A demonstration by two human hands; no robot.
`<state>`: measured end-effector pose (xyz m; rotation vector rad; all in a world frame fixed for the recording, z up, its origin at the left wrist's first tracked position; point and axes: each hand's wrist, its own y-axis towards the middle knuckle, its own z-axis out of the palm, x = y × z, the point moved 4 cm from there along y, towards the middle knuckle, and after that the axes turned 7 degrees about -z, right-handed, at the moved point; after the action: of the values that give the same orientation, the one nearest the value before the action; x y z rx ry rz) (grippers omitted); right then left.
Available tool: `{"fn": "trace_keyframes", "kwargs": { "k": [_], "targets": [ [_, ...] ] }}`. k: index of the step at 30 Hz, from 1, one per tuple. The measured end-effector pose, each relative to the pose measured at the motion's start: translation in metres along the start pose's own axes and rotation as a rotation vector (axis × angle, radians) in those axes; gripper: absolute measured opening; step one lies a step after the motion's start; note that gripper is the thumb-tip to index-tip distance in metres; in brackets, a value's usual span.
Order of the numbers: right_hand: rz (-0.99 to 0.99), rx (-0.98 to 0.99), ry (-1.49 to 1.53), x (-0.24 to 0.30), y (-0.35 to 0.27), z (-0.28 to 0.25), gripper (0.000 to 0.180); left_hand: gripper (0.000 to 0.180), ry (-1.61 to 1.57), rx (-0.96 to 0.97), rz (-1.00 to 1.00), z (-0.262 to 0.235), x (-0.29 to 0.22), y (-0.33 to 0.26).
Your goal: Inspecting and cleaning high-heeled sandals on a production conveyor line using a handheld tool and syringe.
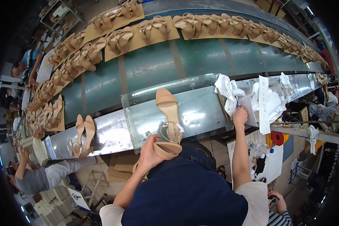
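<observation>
My left hand (pixel 150 153) is closed around a tan sandal (pixel 167 150), holding it at the bench's near edge in front of my body. Just beyond it, a second tan sandal (pixel 167 107) with an ankle strap lies on the metal bench, toe pointing away. My right hand (pixel 240 116) reaches forward and right, fingers closed at an open white box (pixel 248 113) beside a crumpled white cloth (pixel 225 87). What those fingers hold, if anything, I cannot make out.
A green conveyor belt (pixel 147 64) runs beyond the bench, with rows of tan sandals (pixel 190 23) on cardboard sheets. Another sandal pair (pixel 84 132) stands to the left. A white paper strip (pixel 264 105) hangs at right, near a red tape roll (pixel 277 138). Other people work at both sides.
</observation>
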<state>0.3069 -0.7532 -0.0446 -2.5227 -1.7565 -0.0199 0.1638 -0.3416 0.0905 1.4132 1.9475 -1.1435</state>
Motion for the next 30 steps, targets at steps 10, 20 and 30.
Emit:
{"fn": "trace_keyframes", "kwargs": {
  "k": [10,20,30],
  "targets": [
    [-0.387,0.291,0.956,0.109,-0.074,-0.099,0.03,0.076,0.013,-0.026,-0.135,-0.006,0.007,-0.004],
    [-0.846,0.952,1.171,0.199,-0.163,-0.154,0.041,0.114,-0.372,0.04,0.22,-0.082,-0.027,0.007],
    [-0.642,0.691,2.0,0.239,-0.098,-0.207,0.053,0.117,-0.481,-0.137,0.317,-0.1,-0.05,0.013]
  ]
}}
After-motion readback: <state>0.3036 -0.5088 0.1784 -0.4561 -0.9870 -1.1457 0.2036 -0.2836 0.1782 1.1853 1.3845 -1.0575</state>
